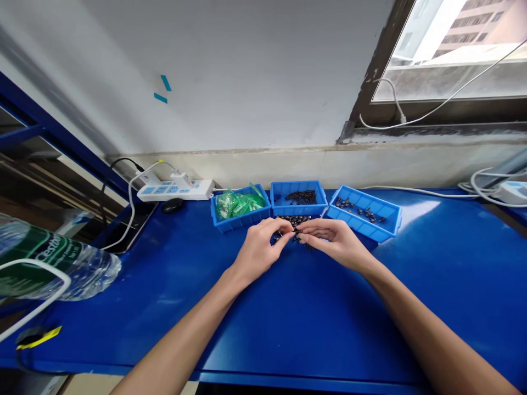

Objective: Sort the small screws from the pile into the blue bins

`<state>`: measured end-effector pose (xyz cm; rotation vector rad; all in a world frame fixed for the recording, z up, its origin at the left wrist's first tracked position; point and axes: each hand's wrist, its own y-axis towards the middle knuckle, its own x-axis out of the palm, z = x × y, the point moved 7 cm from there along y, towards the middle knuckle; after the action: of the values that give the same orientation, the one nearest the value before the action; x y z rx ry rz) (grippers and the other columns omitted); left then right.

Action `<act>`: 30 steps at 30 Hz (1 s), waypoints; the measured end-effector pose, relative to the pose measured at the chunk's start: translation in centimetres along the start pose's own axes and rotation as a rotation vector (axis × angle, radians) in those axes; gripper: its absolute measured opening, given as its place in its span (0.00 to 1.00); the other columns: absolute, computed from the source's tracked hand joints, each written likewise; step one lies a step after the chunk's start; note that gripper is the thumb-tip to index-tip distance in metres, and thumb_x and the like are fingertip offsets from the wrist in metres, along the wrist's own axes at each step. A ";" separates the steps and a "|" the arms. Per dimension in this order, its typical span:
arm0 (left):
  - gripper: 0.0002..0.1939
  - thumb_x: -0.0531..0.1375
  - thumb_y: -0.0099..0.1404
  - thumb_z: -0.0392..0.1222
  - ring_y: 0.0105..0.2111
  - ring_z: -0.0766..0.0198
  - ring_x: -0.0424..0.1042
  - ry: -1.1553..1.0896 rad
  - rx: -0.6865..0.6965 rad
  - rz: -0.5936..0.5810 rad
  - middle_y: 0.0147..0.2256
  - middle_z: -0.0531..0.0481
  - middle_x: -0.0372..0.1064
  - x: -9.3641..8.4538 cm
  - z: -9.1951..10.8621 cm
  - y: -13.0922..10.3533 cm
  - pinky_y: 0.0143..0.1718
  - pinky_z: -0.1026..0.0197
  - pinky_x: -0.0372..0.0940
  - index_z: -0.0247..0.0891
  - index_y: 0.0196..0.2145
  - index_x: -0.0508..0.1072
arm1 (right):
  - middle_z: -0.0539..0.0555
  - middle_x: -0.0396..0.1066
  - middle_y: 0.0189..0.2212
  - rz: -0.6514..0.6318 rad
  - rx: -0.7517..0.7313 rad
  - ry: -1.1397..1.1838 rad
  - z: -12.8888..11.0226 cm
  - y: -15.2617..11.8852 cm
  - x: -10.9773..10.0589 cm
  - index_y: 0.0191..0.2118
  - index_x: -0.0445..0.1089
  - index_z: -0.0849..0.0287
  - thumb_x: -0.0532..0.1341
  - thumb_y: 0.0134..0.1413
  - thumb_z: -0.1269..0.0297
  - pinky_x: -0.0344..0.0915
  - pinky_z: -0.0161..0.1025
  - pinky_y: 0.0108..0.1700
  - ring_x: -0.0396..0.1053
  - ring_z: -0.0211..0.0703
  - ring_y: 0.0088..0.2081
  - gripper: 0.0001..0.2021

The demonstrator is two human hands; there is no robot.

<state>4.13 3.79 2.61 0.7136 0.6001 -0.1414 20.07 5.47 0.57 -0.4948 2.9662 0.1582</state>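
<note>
My left hand and my right hand meet over the middle of the blue table, thumb and fingertips pinched together. Between their tips is a small dark screw, mostly covered by the fingers. Just behind and beneath the fingers lies a loose pile of dark screws, partly hidden by both hands. Behind the pile, a blue bin holds many long black screws. To its right, a tilted blue bin contains several short dark pieces with wider heads. On the left, another blue bin carries green and clear plastic bags.
A white power strip with plugs and cables stands against the wall, a black oval object before it. At left lies a large water bottle beside a white curved tube. A white cable runs along the table's back right.
</note>
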 end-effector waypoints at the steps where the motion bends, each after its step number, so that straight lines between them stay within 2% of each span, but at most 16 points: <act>1: 0.04 0.64 0.68 0.33 0.33 0.63 0.78 -0.021 -0.010 0.001 0.34 0.53 0.79 0.0 0.0 0.0 0.39 0.63 0.71 0.40 0.38 0.75 | 0.56 0.81 0.33 -0.010 0.017 0.040 0.1 0.0 0.1 0.38 0.81 0.59 0.73 0.48 0.56 0.77 0.43 0.42 0.80 0.49 0.36 0.14; 5: 0.04 0.64 0.68 0.32 0.34 0.63 0.79 -0.067 -0.030 -0.040 0.35 0.53 0.79 0.4 -0.1 -0.1 0.41 0.62 0.73 0.39 0.39 0.75 | 0.54 0.79 0.26 -0.016 0.064 0.131 0.5 0.0 -0.1 0.34 0.81 0.60 0.75 0.45 0.56 0.74 0.40 0.35 0.78 0.45 0.30 0.13; 8: 0.06 0.64 0.68 0.32 0.39 0.60 0.78 0.025 0.021 -0.127 0.38 0.49 0.80 0.9 -0.1 -0.1 0.44 0.58 0.73 0.38 0.42 0.76 | 0.55 0.80 0.29 0.032 0.072 0.167 0.8 0.2 -0.7 0.35 0.82 0.59 0.76 0.45 0.57 0.75 0.44 0.40 0.78 0.45 0.31 0.13; 11: 0.07 0.62 0.70 0.33 0.46 0.54 0.75 0.192 0.127 -0.235 0.45 0.44 0.79 1.8 0.1 -0.4 0.49 0.51 0.72 0.36 0.46 0.76 | 0.57 0.81 0.46 0.117 0.020 0.252 0.7 0.4 -1.4 0.48 0.81 0.52 0.75 0.48 0.60 0.73 0.50 0.55 0.79 0.52 0.47 0.19; 13: 0.09 0.59 0.72 0.34 0.48 0.52 0.74 0.261 0.169 -0.286 0.47 0.42 0.78 2.3 0.1 -0.6 0.49 0.48 0.71 0.36 0.48 0.76 | 0.55 0.74 0.59 0.129 -0.016 0.293 0.5 0.5 -1.5 0.60 0.73 0.44 0.74 0.50 0.63 0.68 0.53 0.62 0.73 0.54 0.58 0.30; 15: 0.09 0.57 0.74 0.35 0.48 0.53 0.74 0.285 0.185 -0.325 0.46 0.43 0.77 2.8 0.0 -0.8 0.48 0.49 0.71 0.36 0.48 0.76 | 0.55 0.67 0.65 0.102 -0.020 0.290 0.5 0.4 -1.3 0.66 0.66 0.41 0.73 0.52 0.64 0.67 0.54 0.64 0.70 0.55 0.62 0.36; 19: 0.10 0.55 0.76 0.36 0.44 0.55 0.74 0.314 0.163 -0.368 0.43 0.45 0.78 3.4 -0.2 -1.1 0.45 0.52 0.69 0.36 0.45 0.76 | 0.59 0.69 0.63 0.087 0.005 0.261 0.8 0.3 -1.3 0.67 0.65 0.45 0.72 0.54 0.64 0.69 0.55 0.62 0.75 0.56 0.57 0.35; 26: 0.07 0.58 0.74 0.34 0.39 0.55 0.74 0.394 0.114 -0.336 0.38 0.45 0.77 3.2 -0.3 -1.0 0.41 0.54 0.67 0.35 0.38 0.76 | 0.59 0.75 0.57 0.119 0.035 0.269 0.8 0.1 -1.4 0.60 0.71 0.50 0.73 0.52 0.63 0.72 0.53 0.56 0.79 0.52 0.47 0.29; 28: 0.05 0.59 0.73 0.34 0.41 0.54 0.74 0.393 0.132 -0.309 0.40 0.44 0.77 3.0 0.0 -0.9 0.42 0.53 0.68 0.34 0.41 0.76 | 0.59 0.76 0.55 0.149 0.041 0.270 0.6 -0.1 -1.3 0.58 0.73 0.51 0.73 0.51 0.62 0.73 0.51 0.53 0.79 0.51 0.45 0.27; 30: 0.07 0.59 0.73 0.34 0.45 0.53 0.73 0.373 0.170 -0.302 0.44 0.43 0.77 3.0 0.4 -1.0 0.45 0.52 0.68 0.35 0.46 0.75 | 0.59 0.77 0.54 0.178 0.043 0.273 0.5 -0.2 -1.3 0.57 0.74 0.51 0.72 0.51 0.62 0.73 0.50 0.51 0.79 0.50 0.43 0.26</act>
<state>6.44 3.01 0.59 0.8173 1.0627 -0.3469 21.44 5.77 0.27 -0.2639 3.2715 0.0472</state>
